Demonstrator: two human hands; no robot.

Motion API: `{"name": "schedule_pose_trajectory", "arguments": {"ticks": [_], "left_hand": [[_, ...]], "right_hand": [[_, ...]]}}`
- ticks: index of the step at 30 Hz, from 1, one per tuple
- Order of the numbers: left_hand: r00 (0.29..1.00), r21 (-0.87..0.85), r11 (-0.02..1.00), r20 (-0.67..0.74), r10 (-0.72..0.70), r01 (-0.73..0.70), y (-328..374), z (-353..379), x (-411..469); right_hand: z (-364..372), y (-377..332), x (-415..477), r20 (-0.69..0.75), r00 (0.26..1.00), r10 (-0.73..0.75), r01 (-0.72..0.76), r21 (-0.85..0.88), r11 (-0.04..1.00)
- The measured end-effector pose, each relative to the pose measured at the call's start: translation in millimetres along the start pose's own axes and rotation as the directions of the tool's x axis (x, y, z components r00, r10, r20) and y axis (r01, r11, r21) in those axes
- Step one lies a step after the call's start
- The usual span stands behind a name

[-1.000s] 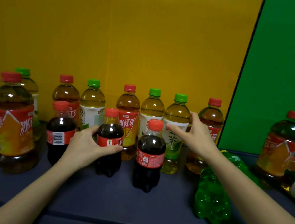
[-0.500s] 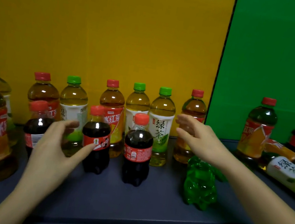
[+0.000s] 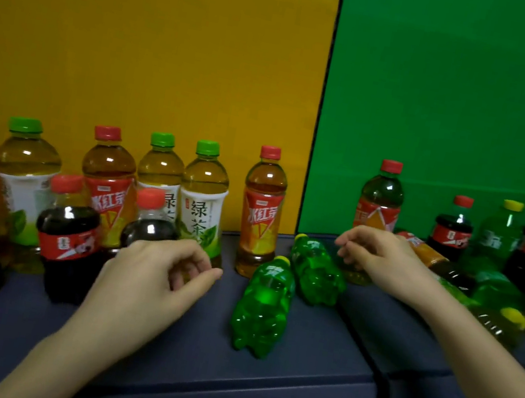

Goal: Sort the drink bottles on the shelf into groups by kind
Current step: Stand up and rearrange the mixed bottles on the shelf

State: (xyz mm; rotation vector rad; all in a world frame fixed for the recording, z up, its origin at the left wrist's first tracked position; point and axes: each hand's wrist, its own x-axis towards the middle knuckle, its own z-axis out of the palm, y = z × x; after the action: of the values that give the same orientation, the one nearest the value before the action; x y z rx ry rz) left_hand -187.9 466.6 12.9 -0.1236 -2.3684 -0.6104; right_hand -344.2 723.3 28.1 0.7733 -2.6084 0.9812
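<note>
Far left: cola bottles (image 3: 67,235) with red caps stand upright at the front of the shelf (image 3: 293,381). Behind them, red tea bottles (image 3: 107,183) and green tea bottles (image 3: 203,199) are mixed along the yellow panel (image 3: 142,39).
Left hand: the left hand (image 3: 150,280) hovers low over the shelf, fingers loosely curled and holding nothing. It hides the foot of one cola bottle; whether it touches it cannot be told.
Centre: a lone red tea bottle (image 3: 260,212) stands upright just right of the green teas, apart from both hands.
Between the hands: two green soda bottles (image 3: 265,307) lie on their sides close together, caps pointing away from the person. Neither is touched.
Right hand: the right hand (image 3: 379,258) is empty, fingers loosely curled. It sits just right of the farther soda bottle and hides the base of a red tea bottle by the green panel (image 3: 446,90).
Far right: an unsorted cluster (image 3: 493,307) of standing and lying bottles.
Handling: the bottles look full, so probably fairly heavy and firm under a squeeze. The smooth plastic may slip, and the lying ones could roll.
Where to hold: probably round the body below the shoulder, or round the middle for those lying down.
</note>
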Motion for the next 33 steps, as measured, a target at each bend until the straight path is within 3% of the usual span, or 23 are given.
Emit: {"name": "schedule_pose_trajectory", "arguments": {"ticks": [5, 9, 16, 19, 22, 25, 30, 33], "left_hand": [[0.982, 0.156, 0.982, 0.142, -0.126, 0.104, 25.2, 44.8, 29.8], [0.868, 0.382, 0.892, 0.325, -0.375, 0.242, 38.7, 76.4, 49.7], [0.607, 0.324, 0.836, 0.577, -0.546, 0.444, 37.2, 94.4, 71.0], [0.567, 0.295, 0.816, 0.602, -0.562, 0.497, 31.7, 93.0, 72.5], [0.597, 0.247, 0.816, 0.577, -0.557, 0.522, 29.1, 92.2, 69.1], [0.676, 0.155, 0.817, 0.487, -0.553, 0.556, 29.8, 91.0, 59.4], [0.861, 0.039, 0.871, 0.131, -0.491, 0.49, 43.5, 89.2, 36.4], [0.91, -0.021, 0.914, -0.088, -0.405, 0.405, 46.0, 90.1, 24.2]], "right_hand": [[2.0, 20.8, 24.8, 0.11, 0.989, 0.096, -0.077, -0.17, 0.982], [13.2, 23.2, 41.6, 0.238, 0.951, 0.196, -0.131, -0.261, 0.956], [31.6, 18.7, 58.5, 0.409, 0.842, 0.351, -0.269, -0.245, 0.932], [40.4, 19.2, 61.8, 0.484, 0.797, 0.361, -0.359, -0.1, 0.928], [43.7, 19.5, 61.8, 0.48, 0.817, 0.319, -0.324, -0.075, 0.943], [45.8, 23.4, 57.0, 0.421, 0.867, 0.267, -0.275, -0.041, 0.96], [47.9, 23.4, 44.7, 0.142, 0.985, 0.096, -0.117, 0.147, 0.982], [52.0, 21.9, 38.5, 0.015, 1.0, 0.025, -0.028, 0.233, 0.972]]}}
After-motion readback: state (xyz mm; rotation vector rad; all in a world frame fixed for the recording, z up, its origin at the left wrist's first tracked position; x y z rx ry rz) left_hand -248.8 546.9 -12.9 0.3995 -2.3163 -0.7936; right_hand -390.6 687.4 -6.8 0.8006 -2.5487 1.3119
